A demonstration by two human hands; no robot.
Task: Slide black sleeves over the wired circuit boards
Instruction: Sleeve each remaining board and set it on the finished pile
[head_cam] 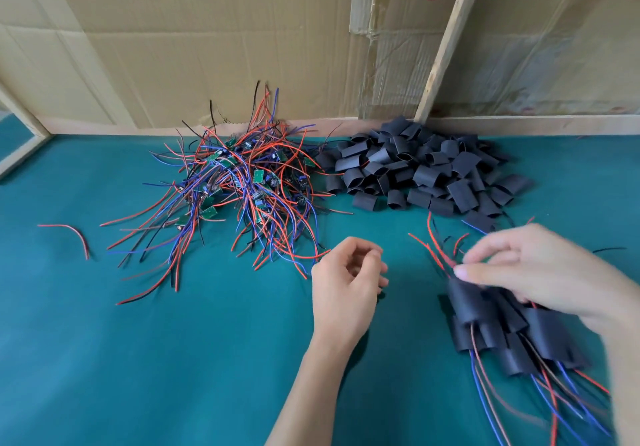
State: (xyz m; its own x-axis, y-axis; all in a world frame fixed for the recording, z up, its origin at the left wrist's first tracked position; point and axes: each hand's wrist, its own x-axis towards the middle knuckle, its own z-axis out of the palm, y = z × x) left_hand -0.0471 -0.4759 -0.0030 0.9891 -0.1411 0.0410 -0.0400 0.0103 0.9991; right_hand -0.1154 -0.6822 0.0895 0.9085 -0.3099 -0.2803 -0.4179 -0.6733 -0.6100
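The right hand (526, 265), blurred at right of centre, rests on the cluster of finished black-sleeved boards (512, 328) at lower right; whether its fingers pinch a red wire I cannot tell. The left hand (349, 279), lower centre, is loosely curled and holds nothing. The tangled heap of green circuit boards with red and blue wires (235, 186) lies upper centre, the pile of loose black sleeves (422, 168) just right of it. A careless pull from that tangle would likely drag neighbouring boards along

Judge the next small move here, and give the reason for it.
Probably the left hand should reach to the pile of bare wired boards for a fresh one. It hovers loosely curled and holds nothing, while the right hand is at the wires of the sleeved pile, apparently setting a finished piece down. Loose black sleeves wait behind.
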